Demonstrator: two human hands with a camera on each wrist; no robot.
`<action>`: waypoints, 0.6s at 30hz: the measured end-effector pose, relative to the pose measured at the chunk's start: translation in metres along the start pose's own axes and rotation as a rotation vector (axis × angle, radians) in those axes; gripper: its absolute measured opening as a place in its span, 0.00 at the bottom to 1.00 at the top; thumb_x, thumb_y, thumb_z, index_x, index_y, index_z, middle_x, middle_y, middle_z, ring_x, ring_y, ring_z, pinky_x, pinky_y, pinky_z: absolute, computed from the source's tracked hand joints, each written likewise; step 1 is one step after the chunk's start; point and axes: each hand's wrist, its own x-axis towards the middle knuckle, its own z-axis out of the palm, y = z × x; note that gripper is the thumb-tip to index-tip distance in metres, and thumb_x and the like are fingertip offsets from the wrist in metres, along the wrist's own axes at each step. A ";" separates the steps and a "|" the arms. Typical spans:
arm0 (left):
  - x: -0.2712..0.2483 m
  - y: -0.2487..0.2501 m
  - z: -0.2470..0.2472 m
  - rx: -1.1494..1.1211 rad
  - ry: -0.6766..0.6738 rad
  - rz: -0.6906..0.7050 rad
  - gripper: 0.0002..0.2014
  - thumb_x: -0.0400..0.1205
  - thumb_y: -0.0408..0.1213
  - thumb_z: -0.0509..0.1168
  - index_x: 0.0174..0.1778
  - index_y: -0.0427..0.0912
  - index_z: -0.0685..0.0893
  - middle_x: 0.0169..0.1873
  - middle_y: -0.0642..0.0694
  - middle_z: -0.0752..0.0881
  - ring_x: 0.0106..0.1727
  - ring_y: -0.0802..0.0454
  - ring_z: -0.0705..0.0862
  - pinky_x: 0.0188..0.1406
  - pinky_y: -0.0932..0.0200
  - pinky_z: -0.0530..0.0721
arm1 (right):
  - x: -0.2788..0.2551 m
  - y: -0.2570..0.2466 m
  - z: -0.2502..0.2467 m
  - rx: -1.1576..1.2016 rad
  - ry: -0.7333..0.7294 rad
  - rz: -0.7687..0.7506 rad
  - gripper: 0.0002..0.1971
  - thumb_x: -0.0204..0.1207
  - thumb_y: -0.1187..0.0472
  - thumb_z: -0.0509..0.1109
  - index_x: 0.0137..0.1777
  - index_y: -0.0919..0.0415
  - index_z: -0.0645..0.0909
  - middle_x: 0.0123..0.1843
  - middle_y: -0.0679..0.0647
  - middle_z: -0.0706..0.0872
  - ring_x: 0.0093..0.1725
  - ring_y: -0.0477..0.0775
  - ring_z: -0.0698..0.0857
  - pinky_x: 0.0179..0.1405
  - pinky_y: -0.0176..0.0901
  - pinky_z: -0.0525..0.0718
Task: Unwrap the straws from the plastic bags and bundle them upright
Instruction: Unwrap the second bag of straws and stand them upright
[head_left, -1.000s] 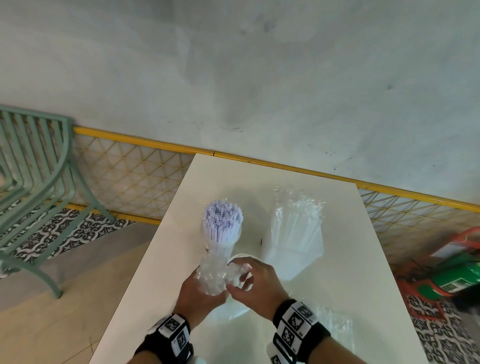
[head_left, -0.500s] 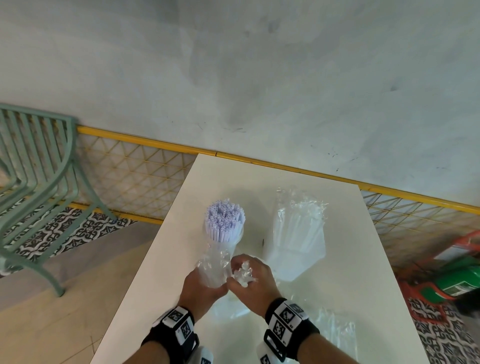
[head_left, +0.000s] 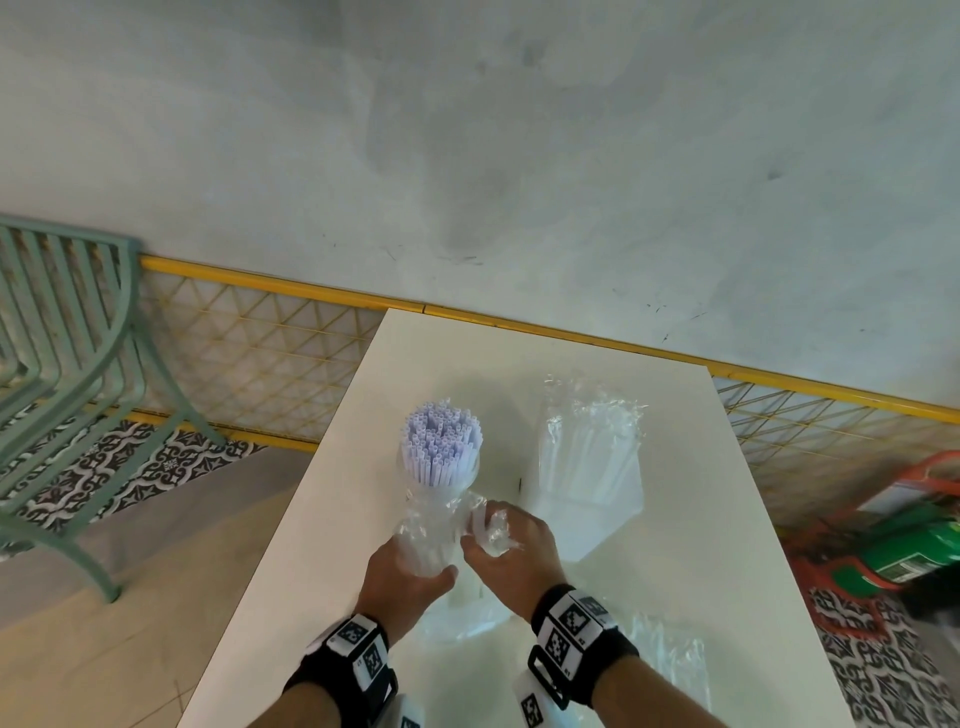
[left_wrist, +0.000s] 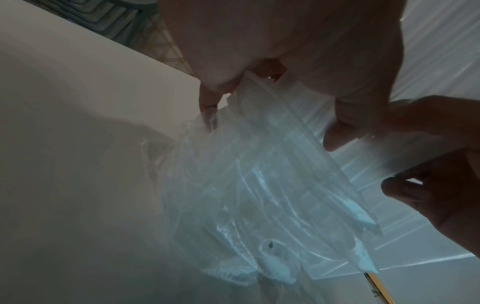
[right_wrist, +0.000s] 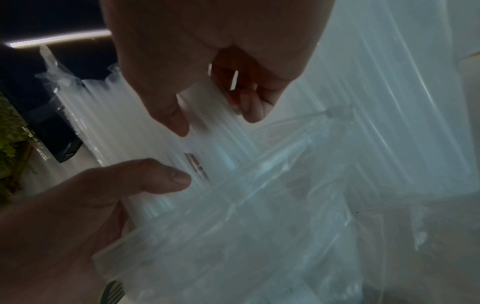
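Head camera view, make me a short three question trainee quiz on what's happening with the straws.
1. True or false: the upright straw bundle has its top ends bare.
2. Which hand pinches the crumpled plastic wrap: A left hand, B right hand?
3. Fill in: right of the bundle stands a second pack of straws still inside its ____.

Key: 1 true. 2 B. 3 plastic bag.

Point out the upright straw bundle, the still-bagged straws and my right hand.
upright straw bundle (head_left: 441, 441), head view, open tube ends on top.
still-bagged straws (head_left: 589, 457), head view, middle of pack.
right hand (head_left: 511, 556), head view, back of hand.
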 end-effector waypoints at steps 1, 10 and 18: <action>-0.001 0.002 -0.001 -0.021 0.002 0.000 0.22 0.59 0.45 0.79 0.39 0.60 0.72 0.32 0.51 0.85 0.37 0.52 0.84 0.33 0.74 0.76 | 0.001 -0.001 -0.003 0.006 -0.004 0.029 0.05 0.67 0.51 0.76 0.39 0.50 0.84 0.36 0.44 0.87 0.38 0.46 0.85 0.44 0.43 0.86; -0.003 0.004 0.001 -0.052 0.032 -0.049 0.20 0.58 0.42 0.78 0.40 0.56 0.76 0.36 0.50 0.87 0.39 0.54 0.85 0.42 0.62 0.80 | 0.017 -0.013 -0.030 -0.008 0.027 0.088 0.06 0.66 0.50 0.75 0.35 0.49 0.84 0.32 0.42 0.88 0.30 0.40 0.85 0.33 0.32 0.84; 0.002 -0.004 0.003 -0.006 0.040 -0.100 0.20 0.57 0.45 0.78 0.41 0.53 0.77 0.38 0.47 0.88 0.42 0.49 0.87 0.43 0.60 0.81 | 0.033 -0.054 -0.096 0.045 0.063 -0.072 0.13 0.73 0.58 0.77 0.31 0.44 0.80 0.28 0.40 0.85 0.30 0.35 0.84 0.31 0.24 0.79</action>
